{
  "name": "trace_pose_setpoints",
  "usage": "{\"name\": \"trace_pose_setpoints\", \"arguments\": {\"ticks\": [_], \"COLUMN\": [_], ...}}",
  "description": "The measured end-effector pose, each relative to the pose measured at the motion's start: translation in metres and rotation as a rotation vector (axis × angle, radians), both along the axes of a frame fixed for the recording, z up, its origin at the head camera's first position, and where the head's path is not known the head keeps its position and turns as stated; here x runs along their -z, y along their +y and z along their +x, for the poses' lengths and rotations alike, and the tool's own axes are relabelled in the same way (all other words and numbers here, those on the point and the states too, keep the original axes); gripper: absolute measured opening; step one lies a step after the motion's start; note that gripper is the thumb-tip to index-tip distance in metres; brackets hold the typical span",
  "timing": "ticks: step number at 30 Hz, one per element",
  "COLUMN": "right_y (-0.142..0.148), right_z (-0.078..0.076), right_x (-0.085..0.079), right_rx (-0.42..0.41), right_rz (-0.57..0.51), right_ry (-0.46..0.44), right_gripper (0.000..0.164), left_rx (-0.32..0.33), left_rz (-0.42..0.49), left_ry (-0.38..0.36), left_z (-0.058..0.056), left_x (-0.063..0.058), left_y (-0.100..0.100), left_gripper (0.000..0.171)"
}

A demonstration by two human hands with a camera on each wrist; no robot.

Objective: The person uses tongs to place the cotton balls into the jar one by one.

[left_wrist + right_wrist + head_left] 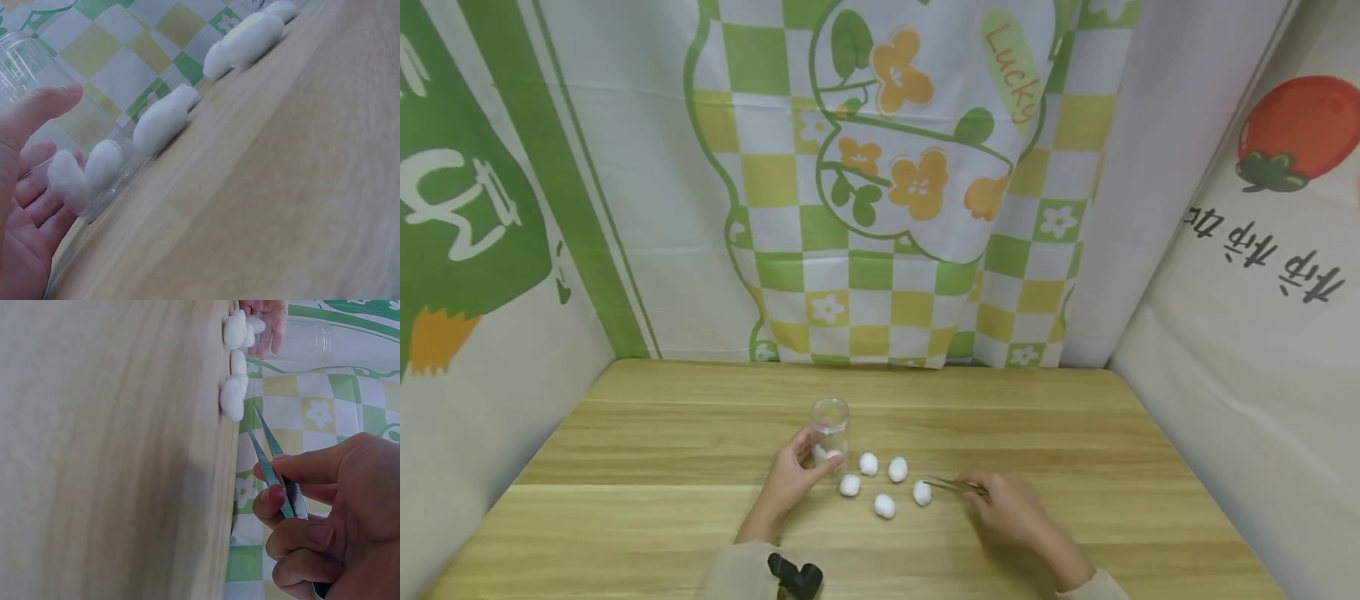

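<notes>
My left hand (pixel 792 477) is around a clear, open-topped jar (pixel 830 419) standing on the table, thumb on the near side and fingers behind. Two white cotton balls (pixel 105 164) show inside it in the left wrist view. Between the hands, several loose cotton balls (pixel 884 506) lie on the wood. My right hand (pixel 1009 508) pinches metal tweezers (pixel 270 464) between thumb and fingers, their tips apart with nothing between them. In the head view those tips overlap the upper edge of the rightmost cotton ball (pixel 922 494).
The wooden table (pixel 625 433) reaches back to a green, yellow and white checked curtain (pixel 865 275). Printed cloth also hangs along the left and right sides. A black device (pixel 796 576) is on the left sleeve.
</notes>
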State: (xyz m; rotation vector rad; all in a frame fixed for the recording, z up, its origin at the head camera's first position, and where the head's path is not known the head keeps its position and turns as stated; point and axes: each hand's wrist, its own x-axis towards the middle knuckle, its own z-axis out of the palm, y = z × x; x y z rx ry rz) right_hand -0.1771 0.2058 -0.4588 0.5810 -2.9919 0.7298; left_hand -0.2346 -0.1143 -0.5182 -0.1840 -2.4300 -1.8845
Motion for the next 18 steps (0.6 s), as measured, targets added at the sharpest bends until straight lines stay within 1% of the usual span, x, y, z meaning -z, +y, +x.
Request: {"name": "trace_pose_setpoints", "arguments": {"ticks": [5,12,18], "right_y": [-0.0013,-0.0002,-0.0026], "right_z": [0.0018,0.0006,-0.0013], "right_x": [0.0028,0.0050,0.0076], "right_rx": [0.022,0.004,0.020], "right_rz": [0.023,0.024,0.035], "right_ry": [0.000,-0.007,0.002], "right_gripper": [0.024,0.024,0.023], "left_rx": [0.000,0.002,0.000], "left_rz": [0.012,-0.002,-0.009], "left_ry": [-0.008,0.000,0.000], "left_z": [-0.0001,0.0006,0.0005], "left_x": [-0.0004,0.0000,-0.0019], "left_y": [0.0003,-0.0003,0.0000], "left_gripper": [0.062,0.061,0.060]}}
